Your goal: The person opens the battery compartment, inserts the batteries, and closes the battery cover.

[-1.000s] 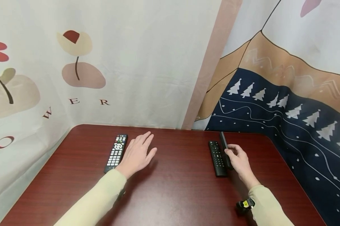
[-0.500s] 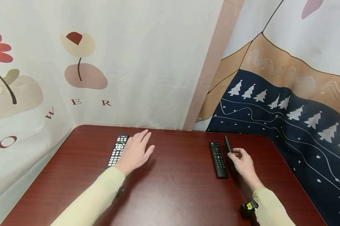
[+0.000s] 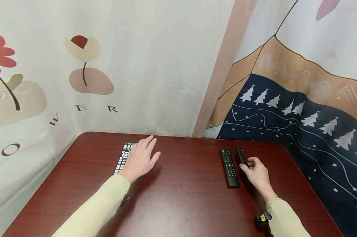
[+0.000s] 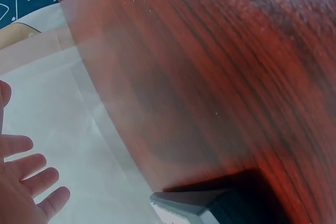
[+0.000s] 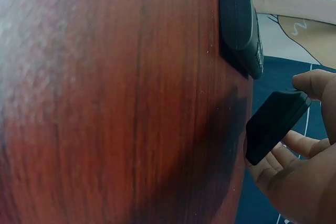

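My right hand (image 3: pixel 258 174) grips a black remote control (image 3: pixel 241 155) between thumb and fingers at the right of the table. Its dark buttons show in the head view; in the right wrist view the held remote (image 5: pixel 275 124) is tilted, and its plain end faces the camera. Just left of it lies a second black remote control (image 3: pixel 229 168), buttons up. My left hand (image 3: pixel 139 160) is spread, fingers straight, beside and partly over a remote control with white buttons (image 3: pixel 123 161). Whether it touches that remote cannot be told. The left wrist view catches only that remote's end (image 4: pixel 191 203).
The dark red wooden table (image 3: pixel 181 204) has rounded far corners. A pale printed curtain (image 3: pixel 154 72) hangs behind it, and a navy cloth with white trees (image 3: pixel 285 121) borders the right side.
The held remote has turned from standing on edge to showing its buttons, and moved slightly right, away from the one lying beside it. My left hand has shifted slightly left over the white-buttoned remote.
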Tool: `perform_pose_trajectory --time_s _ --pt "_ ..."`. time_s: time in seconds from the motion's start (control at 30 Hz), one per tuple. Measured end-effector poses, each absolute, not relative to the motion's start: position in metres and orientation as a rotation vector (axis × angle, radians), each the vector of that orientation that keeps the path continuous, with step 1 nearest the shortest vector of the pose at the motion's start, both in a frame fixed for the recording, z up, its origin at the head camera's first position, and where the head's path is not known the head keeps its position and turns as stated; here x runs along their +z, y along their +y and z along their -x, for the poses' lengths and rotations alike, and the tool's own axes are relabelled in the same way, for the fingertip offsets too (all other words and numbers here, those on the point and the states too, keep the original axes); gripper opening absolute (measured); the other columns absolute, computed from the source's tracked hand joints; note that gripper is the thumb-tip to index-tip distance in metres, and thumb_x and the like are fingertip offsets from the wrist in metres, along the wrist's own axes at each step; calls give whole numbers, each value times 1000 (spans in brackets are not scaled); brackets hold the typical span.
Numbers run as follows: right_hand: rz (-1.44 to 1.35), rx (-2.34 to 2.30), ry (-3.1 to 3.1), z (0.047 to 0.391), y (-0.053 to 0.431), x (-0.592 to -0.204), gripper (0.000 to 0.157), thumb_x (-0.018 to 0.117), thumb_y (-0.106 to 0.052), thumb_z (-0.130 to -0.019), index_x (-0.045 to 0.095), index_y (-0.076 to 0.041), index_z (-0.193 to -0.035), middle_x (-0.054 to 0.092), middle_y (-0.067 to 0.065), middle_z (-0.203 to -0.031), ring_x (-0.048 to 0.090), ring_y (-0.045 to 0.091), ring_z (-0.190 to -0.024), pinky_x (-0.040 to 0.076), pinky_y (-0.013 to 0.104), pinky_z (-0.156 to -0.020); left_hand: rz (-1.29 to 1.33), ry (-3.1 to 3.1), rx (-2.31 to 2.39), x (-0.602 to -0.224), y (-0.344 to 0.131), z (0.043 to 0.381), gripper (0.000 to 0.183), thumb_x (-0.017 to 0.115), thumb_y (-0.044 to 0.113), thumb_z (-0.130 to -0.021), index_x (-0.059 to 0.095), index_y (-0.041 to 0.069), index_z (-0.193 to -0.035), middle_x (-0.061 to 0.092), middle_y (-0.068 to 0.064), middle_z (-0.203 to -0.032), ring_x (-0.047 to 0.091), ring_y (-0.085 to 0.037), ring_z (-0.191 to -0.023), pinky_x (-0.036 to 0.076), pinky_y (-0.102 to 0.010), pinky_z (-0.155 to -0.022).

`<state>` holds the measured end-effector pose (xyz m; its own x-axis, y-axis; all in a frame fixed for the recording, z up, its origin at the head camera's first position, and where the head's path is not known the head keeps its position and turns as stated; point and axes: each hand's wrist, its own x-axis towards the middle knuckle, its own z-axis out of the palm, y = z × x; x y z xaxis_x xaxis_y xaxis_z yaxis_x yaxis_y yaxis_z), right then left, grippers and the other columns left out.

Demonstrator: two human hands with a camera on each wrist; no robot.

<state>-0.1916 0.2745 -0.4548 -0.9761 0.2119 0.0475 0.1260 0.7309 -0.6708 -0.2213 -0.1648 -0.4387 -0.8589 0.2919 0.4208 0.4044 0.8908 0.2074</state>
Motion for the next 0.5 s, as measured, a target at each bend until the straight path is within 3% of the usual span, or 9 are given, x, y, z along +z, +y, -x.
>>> perform_pose_trajectory --time_s 0.17,0.5 --pt "257 1021 -2838 191 275 -456 51 69 -21 -96 52 11 -132 61 34 -122 61 44 -106 50 56 -92 504 -2684 -406 -438 -167 222 60 63 34 -101 51 -2 -148 50 -20 -153 48 -41 -138 40 -58 -109" --pt "236 910 -2893 192 278 -461 54 70 -21 -94 51 13 -131 58 36 -121 59 47 -108 48 60 -93 486 -2714 -380 -436 -170 224 61 61 35 -102 50 -2 -149 49 -21 -154 47 -41 -139 39 -58 -110"
